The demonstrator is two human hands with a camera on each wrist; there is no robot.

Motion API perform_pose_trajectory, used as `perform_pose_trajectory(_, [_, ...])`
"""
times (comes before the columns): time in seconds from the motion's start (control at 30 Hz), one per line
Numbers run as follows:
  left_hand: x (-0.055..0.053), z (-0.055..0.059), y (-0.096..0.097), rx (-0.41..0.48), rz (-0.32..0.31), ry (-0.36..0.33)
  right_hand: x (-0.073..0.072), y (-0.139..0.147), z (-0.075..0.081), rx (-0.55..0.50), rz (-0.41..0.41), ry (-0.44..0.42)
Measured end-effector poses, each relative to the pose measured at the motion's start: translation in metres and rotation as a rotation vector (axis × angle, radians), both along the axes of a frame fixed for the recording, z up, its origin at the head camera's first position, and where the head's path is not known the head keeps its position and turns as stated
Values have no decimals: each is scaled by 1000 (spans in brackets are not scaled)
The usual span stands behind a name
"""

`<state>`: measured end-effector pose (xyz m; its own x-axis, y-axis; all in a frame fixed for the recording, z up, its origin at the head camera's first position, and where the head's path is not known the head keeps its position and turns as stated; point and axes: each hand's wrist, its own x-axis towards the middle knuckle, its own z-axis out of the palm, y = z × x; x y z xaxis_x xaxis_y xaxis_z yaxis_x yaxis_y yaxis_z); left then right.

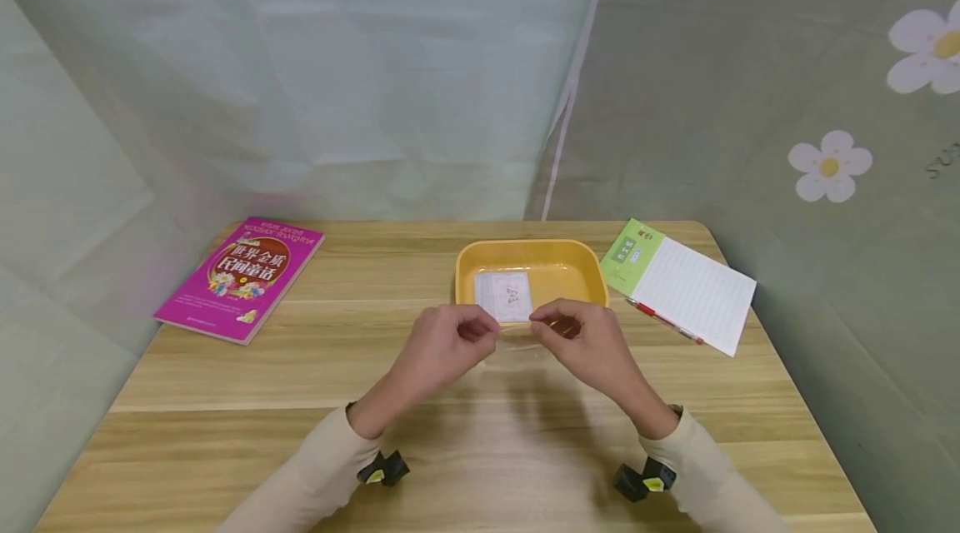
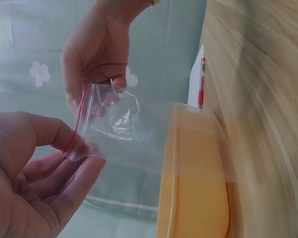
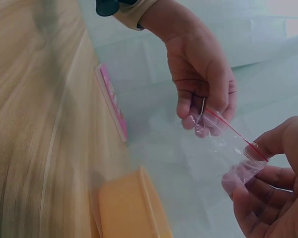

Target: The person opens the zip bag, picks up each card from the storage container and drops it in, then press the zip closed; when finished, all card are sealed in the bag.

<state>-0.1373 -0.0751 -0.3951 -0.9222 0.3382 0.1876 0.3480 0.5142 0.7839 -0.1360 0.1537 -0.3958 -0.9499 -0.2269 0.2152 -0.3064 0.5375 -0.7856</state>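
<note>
A small clear zip bag with a red line along its top edge is stretched between both hands, above the table near the front of the yellow tray. My left hand pinches one end of the bag's top edge between thumb and fingers. At the other end, the right hand pinches the same edge. In the right wrist view the zip bag looks see-through, with no contents visible. Behind the hands, the yellow tray holds a flat pale packet with a small drawing on it.
A pink-purple book lies at the table's back left. At the back right lies an open notebook with a green cover flap, and a red pen along its near edge. Cloth curtains stand behind the wooden table.
</note>
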Motion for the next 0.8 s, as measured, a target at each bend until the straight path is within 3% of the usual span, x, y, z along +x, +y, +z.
perform_pose_trajectory(0.23, [-2,3,1,-11,23,9,0,-1,0,-14,6,-17])
perform_pose_trajectory(0.43, [-5,6,-2,-10,31,-23,-4,5,1,-45,12,-12])
perform_pose_trajectory(0.63, [-6,10,-7,-9,16,-80,-18,14,3,-137,26,-30])
perform_pose_trajectory(0.8, [-8,10,-9,-12,10,-115,-35,19,3,-118,38,-19])
